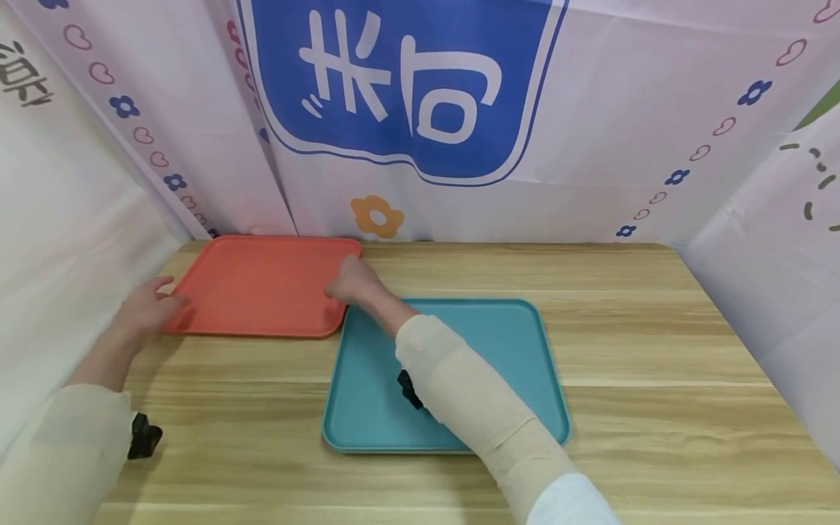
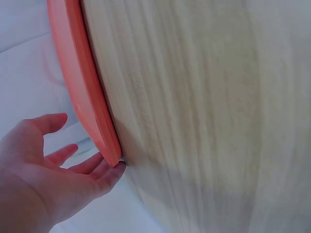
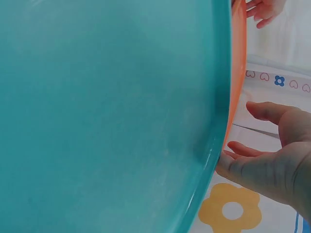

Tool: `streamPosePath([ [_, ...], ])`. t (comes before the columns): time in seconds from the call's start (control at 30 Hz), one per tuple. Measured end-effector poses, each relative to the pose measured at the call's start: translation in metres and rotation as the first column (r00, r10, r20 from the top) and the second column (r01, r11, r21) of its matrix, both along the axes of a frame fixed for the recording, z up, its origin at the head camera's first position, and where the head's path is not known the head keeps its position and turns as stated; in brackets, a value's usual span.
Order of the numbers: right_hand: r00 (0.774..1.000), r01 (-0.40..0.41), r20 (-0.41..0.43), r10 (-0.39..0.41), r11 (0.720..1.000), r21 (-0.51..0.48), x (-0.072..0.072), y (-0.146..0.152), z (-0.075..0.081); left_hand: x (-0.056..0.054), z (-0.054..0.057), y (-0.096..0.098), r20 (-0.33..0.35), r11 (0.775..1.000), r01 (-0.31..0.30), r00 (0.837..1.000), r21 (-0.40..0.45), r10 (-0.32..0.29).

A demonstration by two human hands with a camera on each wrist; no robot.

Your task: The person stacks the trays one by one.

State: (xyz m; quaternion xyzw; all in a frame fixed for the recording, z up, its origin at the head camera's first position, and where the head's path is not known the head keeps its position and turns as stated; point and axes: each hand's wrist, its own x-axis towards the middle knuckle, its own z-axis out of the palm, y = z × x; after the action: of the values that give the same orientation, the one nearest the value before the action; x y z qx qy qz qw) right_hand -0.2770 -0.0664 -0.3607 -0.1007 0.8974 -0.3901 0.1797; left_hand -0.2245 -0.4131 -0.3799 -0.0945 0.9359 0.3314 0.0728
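Observation:
A red-orange tray point(image 1: 262, 284) lies at the back left of the table, with a hand at each of its short sides. My left hand point(image 1: 147, 310) is at its left edge; in the left wrist view the fingers point(image 2: 99, 182) touch the tray's corner, thumb raised away from it. At the right edge is my right hand point(image 1: 357, 281), its thumb lifted and fingers point(image 3: 243, 165) extended at the rim in the right wrist view. A teal tray point(image 1: 374, 394) lies in the middle, its back left corner close to the red-orange tray, under my right forearm.
The wood-grain table point(image 1: 223, 415) ends at a printed cloth point(image 1: 558, 204) behind, with more white cloth on both sides. Small black devices sit on my left sleeve point(image 1: 72, 445) and right sleeve point(image 1: 485, 394).

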Motion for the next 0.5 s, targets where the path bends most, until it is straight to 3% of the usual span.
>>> streamPosePath([
  [0.13, 0.998, 0.041, 0.045, -0.038, 0.996, -0.074, 0.0003, 0.0019, 0.0016, -0.0023, 0.0007, 0.0003, 0.009, 0.999, -0.022, 1.000, 0.034, 0.022],
  [0.5, 0.985, 0.127, 0.139, -0.097, 0.966, -0.224, 0.0063, 0.0080, 0.0082, -0.0019, 0.0016, 0.0012, -0.038, 0.978, -0.165, 0.984, 0.129, 0.172],
])
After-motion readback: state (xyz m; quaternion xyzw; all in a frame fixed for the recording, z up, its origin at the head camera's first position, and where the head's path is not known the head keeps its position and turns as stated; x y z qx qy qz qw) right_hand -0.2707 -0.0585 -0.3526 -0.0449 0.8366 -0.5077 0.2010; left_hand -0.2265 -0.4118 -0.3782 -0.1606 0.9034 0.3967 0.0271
